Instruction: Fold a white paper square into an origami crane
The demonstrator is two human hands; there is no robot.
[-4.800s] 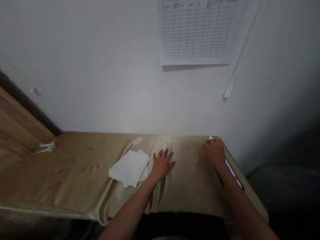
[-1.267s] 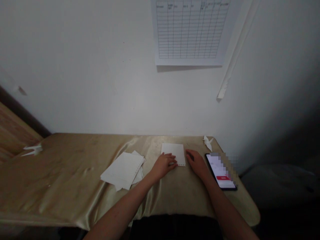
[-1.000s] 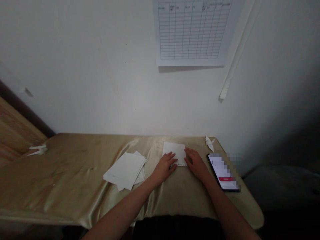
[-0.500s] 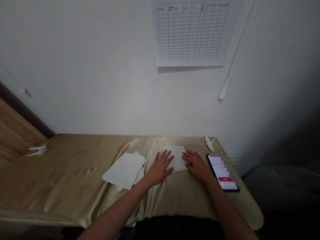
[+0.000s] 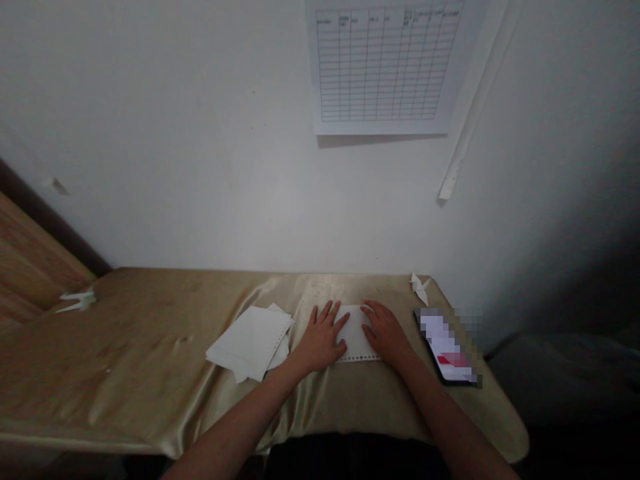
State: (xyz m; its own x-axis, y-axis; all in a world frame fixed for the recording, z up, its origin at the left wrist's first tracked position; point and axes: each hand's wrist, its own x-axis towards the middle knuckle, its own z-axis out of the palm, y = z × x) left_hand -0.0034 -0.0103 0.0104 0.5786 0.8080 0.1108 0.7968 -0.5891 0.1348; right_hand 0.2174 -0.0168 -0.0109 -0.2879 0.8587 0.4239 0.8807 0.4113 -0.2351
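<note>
Apparently, the open left hand (image 5: 321, 341) and right hand (image 5: 386, 335) press perforated white paper (image 5: 356, 341).

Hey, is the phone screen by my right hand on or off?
On: the phone shows a lit white display with a red patch, partly pixelated.

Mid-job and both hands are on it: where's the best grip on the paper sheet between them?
Probably the near perforated edge of the paper sheet, coming from the person's side. That edge shows uncovered, while the left hand and right hand press the rest flat on the satin cloth.
</note>
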